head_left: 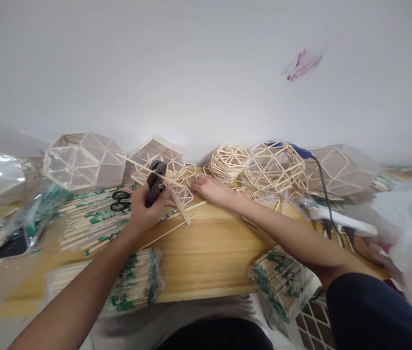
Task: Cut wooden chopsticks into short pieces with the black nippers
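My left hand is closed around a black tool that looks like pliers. Several bare wooden sticks jut out beside its thumb, and a longer one points up to the left. My right hand reaches to the back of the table, its fingers bent together at the loose sticks by the wall; what they pinch, if anything, is hidden. Behind the left hand stands a stick frame of triangles. A round stick frame sits just beyond the right hand.
Wrapped chopsticks and black scissors lie left. Bagged chopstick bundles rest at the front edge. Along the wall stand a covered frame and an open frame. A blue-handled corded tool and power strip are right.
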The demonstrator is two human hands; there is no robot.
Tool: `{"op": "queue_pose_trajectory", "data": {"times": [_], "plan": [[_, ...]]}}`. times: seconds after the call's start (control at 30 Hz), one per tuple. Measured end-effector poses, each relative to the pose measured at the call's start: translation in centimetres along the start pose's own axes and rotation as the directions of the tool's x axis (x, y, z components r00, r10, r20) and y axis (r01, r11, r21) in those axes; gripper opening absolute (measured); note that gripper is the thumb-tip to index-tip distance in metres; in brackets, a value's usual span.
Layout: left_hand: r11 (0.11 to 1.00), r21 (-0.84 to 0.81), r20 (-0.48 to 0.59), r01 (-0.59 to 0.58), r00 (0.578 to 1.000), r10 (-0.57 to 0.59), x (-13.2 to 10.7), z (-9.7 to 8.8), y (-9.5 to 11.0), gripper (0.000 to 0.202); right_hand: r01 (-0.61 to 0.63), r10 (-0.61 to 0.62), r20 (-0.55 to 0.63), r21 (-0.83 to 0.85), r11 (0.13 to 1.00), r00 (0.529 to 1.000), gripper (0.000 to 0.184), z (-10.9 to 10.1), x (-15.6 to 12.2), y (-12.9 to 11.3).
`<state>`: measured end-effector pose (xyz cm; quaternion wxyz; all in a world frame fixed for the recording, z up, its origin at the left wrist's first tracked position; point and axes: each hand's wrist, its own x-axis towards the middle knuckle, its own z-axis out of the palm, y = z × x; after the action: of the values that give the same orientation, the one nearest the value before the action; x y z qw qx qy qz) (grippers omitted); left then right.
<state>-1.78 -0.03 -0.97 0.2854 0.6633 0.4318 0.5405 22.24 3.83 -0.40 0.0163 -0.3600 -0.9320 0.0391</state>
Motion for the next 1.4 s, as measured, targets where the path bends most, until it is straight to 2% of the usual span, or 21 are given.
{"op": "queue_pose_trajectory", "data": {"times": [0.17,0.37,0.6,0.77,1.0,1.27,1.4], "plan": [[1.000,0.009,-0.008,0.025,1.000,-0.025,-0.1,0.0,-0.2,0.023,-0.038,0.038,0.029,-0.004,0.999,0.999,0.022,0.4,-1.8,-1.4],[0.999,0.026,0.003,0.019,1.000,-0.019,-0.1,0.0,-0.5,0.024,-0.106,0.102,0.039,0.099,0.989,0.994,0.022,0.4,-2.8,-1.3],[0.999,0.038,-0.012,-0.028,1.000,0.029,0.0,0.0,-0.3,0.022,-0.130,0.123,0.074,0.100,0.986,0.990,0.018,0.2,-2.3,-1.9],[0.999,0.051,-0.009,-0.019,1.000,0.019,-0.1,0.1,-0.1,0.029,-0.252,0.255,0.010,0.194,0.948,0.967,0.010,1.3,-1.6,-2.4],[0.999,0.041,-0.001,-0.014,1.000,0.014,0.0,0.0,-0.2,0.025,-0.263,0.278,-0.037,0.225,0.938,0.960,0.015,2.8,-0.6,-2.4],[0.998,0.053,-0.014,-0.012,1.000,0.013,-0.1,0.1,-0.4,0.025,-0.369,0.381,-0.037,0.177,0.912,0.924,0.023,2.2,-0.3,-3.5],[0.999,0.040,-0.008,-0.030,1.000,0.031,0.0,0.1,-0.1,0.026,-0.394,0.396,0.015,0.123,0.911,0.918,0.028,1.9,0.1,-4.0]]}}
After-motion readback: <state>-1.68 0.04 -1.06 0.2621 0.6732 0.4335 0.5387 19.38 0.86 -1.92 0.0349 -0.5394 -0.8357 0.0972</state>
